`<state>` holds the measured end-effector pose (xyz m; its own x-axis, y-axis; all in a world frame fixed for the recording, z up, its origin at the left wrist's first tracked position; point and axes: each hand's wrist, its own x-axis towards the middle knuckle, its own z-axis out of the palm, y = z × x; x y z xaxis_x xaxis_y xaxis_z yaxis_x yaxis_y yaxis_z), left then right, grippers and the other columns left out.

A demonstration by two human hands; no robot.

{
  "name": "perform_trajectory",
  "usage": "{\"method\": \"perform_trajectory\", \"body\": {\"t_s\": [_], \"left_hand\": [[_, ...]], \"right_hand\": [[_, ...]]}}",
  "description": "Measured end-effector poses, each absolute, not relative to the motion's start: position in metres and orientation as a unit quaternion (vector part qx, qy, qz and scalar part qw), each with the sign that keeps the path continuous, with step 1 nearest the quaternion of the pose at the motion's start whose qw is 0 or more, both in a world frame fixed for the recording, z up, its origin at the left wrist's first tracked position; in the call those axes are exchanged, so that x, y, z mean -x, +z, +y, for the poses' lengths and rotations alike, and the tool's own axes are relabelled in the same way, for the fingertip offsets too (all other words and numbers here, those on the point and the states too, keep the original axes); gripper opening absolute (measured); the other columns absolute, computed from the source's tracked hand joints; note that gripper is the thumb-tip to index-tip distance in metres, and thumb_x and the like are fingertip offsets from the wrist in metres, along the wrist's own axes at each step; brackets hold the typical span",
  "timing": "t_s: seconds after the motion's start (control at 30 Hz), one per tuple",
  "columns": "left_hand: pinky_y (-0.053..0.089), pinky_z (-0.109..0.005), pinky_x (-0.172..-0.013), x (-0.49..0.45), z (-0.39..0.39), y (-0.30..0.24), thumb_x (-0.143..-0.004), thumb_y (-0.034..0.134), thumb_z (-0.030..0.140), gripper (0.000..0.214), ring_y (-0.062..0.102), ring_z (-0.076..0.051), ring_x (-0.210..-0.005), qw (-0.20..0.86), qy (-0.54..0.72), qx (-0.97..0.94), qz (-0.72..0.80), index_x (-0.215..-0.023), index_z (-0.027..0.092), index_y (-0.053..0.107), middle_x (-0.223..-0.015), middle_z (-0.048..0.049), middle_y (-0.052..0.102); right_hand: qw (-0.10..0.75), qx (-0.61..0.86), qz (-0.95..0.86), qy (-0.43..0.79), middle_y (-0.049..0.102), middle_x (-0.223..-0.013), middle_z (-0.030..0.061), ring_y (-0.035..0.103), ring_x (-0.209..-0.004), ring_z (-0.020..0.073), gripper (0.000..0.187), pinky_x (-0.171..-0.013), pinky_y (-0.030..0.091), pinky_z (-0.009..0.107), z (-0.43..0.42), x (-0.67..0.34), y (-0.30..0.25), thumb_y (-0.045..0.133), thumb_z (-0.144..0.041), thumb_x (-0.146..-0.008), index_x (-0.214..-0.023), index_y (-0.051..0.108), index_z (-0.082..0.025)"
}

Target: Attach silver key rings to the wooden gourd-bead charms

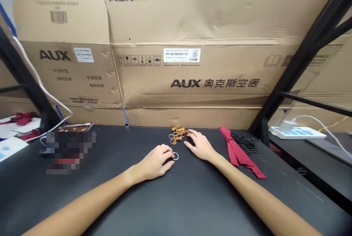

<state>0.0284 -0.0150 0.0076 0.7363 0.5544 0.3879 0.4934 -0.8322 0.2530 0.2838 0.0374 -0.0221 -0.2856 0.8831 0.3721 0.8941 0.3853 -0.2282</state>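
My left hand [158,161] is low over the black tabletop, fingers curled and closed on a small silver split ring [176,156]. Part of the ring is hidden behind the fingertips. My right hand [200,144] reaches to a small pile of brown wooden bead charms [180,132] with cords. Its fingers are spread apart, with the fingertips at the right edge of the pile. More metal rings [172,137] lie against the left side of the beads.
Red fabric strips [239,150] lie right of my right arm, beside a heap of black clips [245,143]. A pixelated patch [66,151] covers something at left. Cardboard boxes [192,19] wall the back. A power strip [297,132] sits beyond the right black frame post [299,52].
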Motion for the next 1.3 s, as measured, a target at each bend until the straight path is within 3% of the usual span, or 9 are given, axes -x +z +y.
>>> {"method": "perform_trajectory", "body": {"t_s": [0.13,0.3,0.67,0.83,1.07,1.3], "left_hand": [[0.045,-0.033,-0.088,-0.029,-0.014,0.006,-0.092,0.052,0.026,0.016,0.057,-0.02,-0.096,0.048,0.231,-0.93,0.283,-0.102,0.02,0.063,-0.102,-0.006,0.062],[0.043,-0.032,-0.086,-0.029,-0.013,0.005,-0.092,0.051,0.022,0.015,0.059,-0.019,-0.094,0.045,0.242,-0.933,0.264,-0.1,0.022,0.065,-0.099,-0.0043,0.065],[0.042,-0.032,-0.088,-0.027,-0.012,0.005,-0.092,0.055,0.03,0.015,0.061,-0.019,-0.095,0.087,0.242,-0.929,0.265,-0.099,0.021,0.065,-0.098,-0.0042,0.068],[0.042,-0.031,-0.087,-0.027,-0.011,0.004,-0.091,0.056,0.026,0.012,0.061,-0.019,-0.096,0.091,0.251,-0.926,0.266,-0.097,0.021,0.065,-0.099,-0.0035,0.068],[0.043,-0.031,-0.088,-0.027,-0.009,0.003,-0.091,0.05,0.016,0.017,0.06,-0.019,-0.099,0.086,0.246,-0.927,0.268,-0.096,0.021,0.065,-0.102,-0.0037,0.067],[0.042,-0.032,-0.086,-0.027,-0.01,0.002,-0.09,0.058,0.029,0.012,0.057,-0.019,-0.095,0.075,0.251,-0.923,0.28,-0.096,0.022,0.066,-0.1,-0.0038,0.064]], "right_hand": [[0.299,0.515,-0.803,-0.006,0.062,-0.111,0.0107,0.056,-0.102,0.0236,0.019,-0.091,0.045,0.038,0.034,-0.285,-0.027,0.044,-0.025,-0.089,-0.097,0.061,-0.018],[0.335,0.47,-0.816,0.022,0.062,-0.091,0.006,0.058,-0.086,0.0204,0.017,-0.081,0.048,0.034,0.026,-0.282,-0.03,0.044,-0.013,-0.084,-0.092,0.057,-0.02],[0.341,0.441,-0.828,0.065,0.061,-0.089,0.0051,0.055,-0.083,0.0211,0.02,-0.078,0.046,0.037,0.006,-0.268,-0.022,0.056,-0.022,-0.084,-0.104,0.058,-0.021],[0.315,0.429,-0.845,0.047,0.061,-0.085,0.0043,0.052,-0.083,0.0208,0.011,-0.076,0.043,0.035,0.005,-0.266,-0.021,0.053,-0.02,-0.088,-0.094,0.062,-0.022],[0.311,0.423,-0.849,0.054,0.06,-0.083,0.0032,0.051,-0.08,0.0195,0.015,-0.074,0.04,0.033,0.005,-0.267,-0.021,0.049,-0.014,-0.087,-0.091,0.061,-0.022],[0.299,0.423,-0.853,0.057,0.058,-0.08,0.0018,0.05,-0.079,0.0189,0.011,-0.074,0.039,0.033,0.004,-0.265,-0.019,0.052,-0.016,-0.087,-0.089,0.06,-0.023]]}}
